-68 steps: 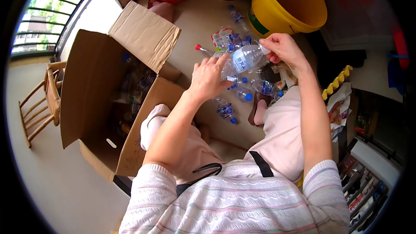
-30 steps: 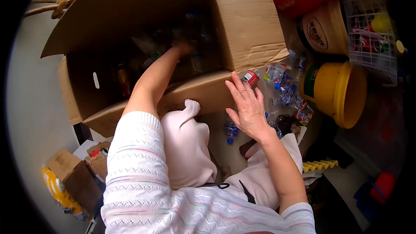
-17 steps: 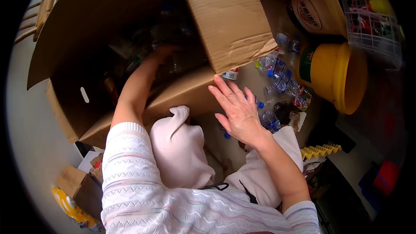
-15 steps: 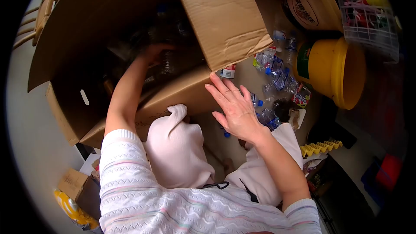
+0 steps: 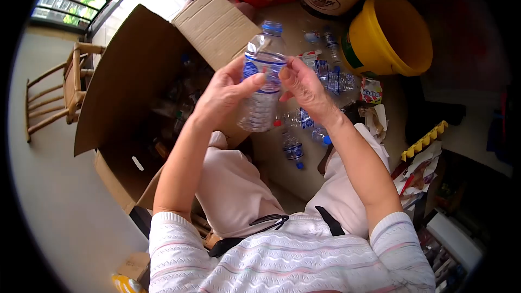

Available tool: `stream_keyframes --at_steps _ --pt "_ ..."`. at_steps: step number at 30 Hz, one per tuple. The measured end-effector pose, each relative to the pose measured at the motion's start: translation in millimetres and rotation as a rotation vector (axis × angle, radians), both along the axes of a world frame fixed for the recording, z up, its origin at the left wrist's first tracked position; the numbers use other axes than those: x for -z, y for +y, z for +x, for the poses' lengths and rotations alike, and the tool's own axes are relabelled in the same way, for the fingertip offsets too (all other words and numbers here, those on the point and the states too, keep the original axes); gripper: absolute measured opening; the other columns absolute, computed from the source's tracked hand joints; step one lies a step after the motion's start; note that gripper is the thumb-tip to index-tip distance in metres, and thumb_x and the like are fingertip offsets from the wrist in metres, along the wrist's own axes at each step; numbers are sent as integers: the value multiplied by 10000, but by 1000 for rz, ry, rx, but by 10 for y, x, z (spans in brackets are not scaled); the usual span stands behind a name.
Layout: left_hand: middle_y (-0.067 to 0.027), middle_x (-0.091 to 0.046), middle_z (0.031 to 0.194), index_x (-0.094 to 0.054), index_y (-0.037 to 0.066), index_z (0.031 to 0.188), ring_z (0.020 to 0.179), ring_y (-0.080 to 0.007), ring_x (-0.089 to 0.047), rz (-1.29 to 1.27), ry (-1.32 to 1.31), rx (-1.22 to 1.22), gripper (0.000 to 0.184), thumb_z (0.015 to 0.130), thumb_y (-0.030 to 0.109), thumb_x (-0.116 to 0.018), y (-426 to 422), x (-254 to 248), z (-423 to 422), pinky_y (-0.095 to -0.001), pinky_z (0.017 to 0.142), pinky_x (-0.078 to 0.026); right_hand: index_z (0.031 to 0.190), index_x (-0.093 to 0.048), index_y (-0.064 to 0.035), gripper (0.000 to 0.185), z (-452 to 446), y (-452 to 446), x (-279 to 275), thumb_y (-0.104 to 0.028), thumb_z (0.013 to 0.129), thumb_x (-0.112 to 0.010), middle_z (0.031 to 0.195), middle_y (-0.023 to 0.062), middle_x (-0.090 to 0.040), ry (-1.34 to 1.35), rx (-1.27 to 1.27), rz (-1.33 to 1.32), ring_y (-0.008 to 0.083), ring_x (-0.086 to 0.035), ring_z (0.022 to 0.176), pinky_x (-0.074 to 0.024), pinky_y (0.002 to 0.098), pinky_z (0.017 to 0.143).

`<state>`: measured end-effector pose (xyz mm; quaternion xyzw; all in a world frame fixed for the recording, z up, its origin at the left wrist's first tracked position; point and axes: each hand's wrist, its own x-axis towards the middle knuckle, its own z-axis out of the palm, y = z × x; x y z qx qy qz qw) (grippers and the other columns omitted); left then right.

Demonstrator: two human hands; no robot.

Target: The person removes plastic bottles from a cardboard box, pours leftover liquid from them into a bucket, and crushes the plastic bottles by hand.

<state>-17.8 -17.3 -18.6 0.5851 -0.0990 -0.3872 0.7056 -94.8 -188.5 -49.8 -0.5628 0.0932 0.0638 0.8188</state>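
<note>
1. Chair [image 5: 72, 88], wooden, against the wall side; apart from both hands.
2. Cardboard box [image 5: 111, 89], open, with more bottles in the shade inside.
3. Left hand [image 5: 225, 91]: grasping the bottle, thumb laid across the front at label height, fingers around the left side and back.
4. Clear plastic bottle [image 5: 260, 109]: raised between both hands, above the floor and near the box flap, neck pointing away from the body. Blue at the top; cannot tell whether capped. No liquid visible; likely very light. Wall thin, probably springy and quick to dent, hardly fragile. Smooth shoulder likely slippery; ribbed lower body better for grip. Neck probably stiffest, good for a pinch; middle best held with gentle pressure from both sides.
5. Label [image 5: 251, 69], blue-banded, around the middle; likely thin and soft, apt to slide or wrinkle under a tight squeeze.
6. Right hand [image 5: 309, 91]: thumb and fingertips closed in on the bottle's right side, at the label's edge.
7. Floor bottles [image 5: 292, 150], several, loose below the right hand; likely to roll if nudged.
8. Yellow bucket [image 5: 362, 31], wide-mouthed, tilted beyond the floor bottles.
</note>
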Motion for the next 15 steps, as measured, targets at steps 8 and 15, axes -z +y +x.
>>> stream_keyframes --at_steps 8,15 --pt "-10 -620 804 -625 28 966 649 -73 -531 -121 184 -179 219 843 201 -678 -950 600 -456 -228 588 -444 1051 -567 1 439 -217 -563 259 -380 850 -654 901 33 -626 -2 335 -94 87 -557 785 -472 237 694" --pt "-17 -622 767 -638 10 926 632 -78 -557 -117 131 -117 176 847 162 -674 -858 749 -277 -231 559 -461 1012 -606 -7 307 -114 -652 220 -241 835 -696 887 24 -640 51 241 -157 76 -567 777 -484 229 691"
